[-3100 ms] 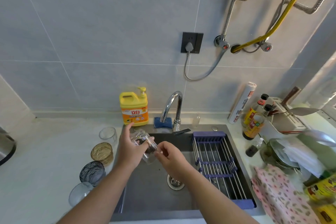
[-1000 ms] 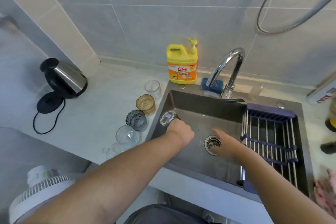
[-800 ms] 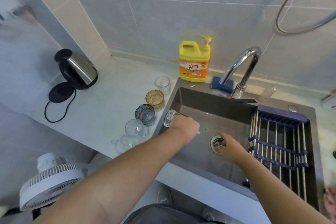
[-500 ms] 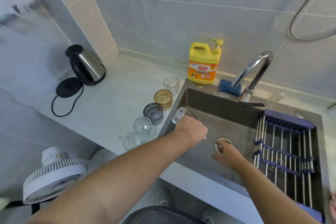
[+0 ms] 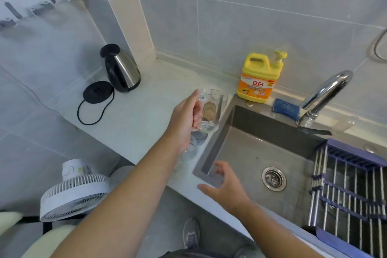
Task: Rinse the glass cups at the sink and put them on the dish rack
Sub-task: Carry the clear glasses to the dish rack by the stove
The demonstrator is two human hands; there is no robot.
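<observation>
My left hand [image 5: 184,119] grips a clear glass cup [image 5: 211,111] upright, lifted above the counter just left of the sink [image 5: 240,153]. Through that cup shows an amber glass [image 5: 210,110] standing on the counter behind it. A dark grey glass [image 5: 200,138] and other clear glasses are mostly hidden under my left hand and wrist. My right hand [image 5: 225,184] hovers with fingers spread over the sink's front left corner, holding nothing. The purple dish rack [image 5: 351,184] with metal bars spans the right part of the sink.
A yellow dish soap bottle [image 5: 258,81] and a blue sponge [image 5: 285,109] sit behind the sink by the chrome tap [image 5: 323,94]. A steel kettle [image 5: 122,69] and its black base [image 5: 97,92] stand at the counter's back left. A white fan [image 5: 73,192] stands on the floor.
My left hand has lifted the clear cup out of the sink and carried it left, upright over the row of glasses. My right hand moved from the drain to the sink's front left corner.
</observation>
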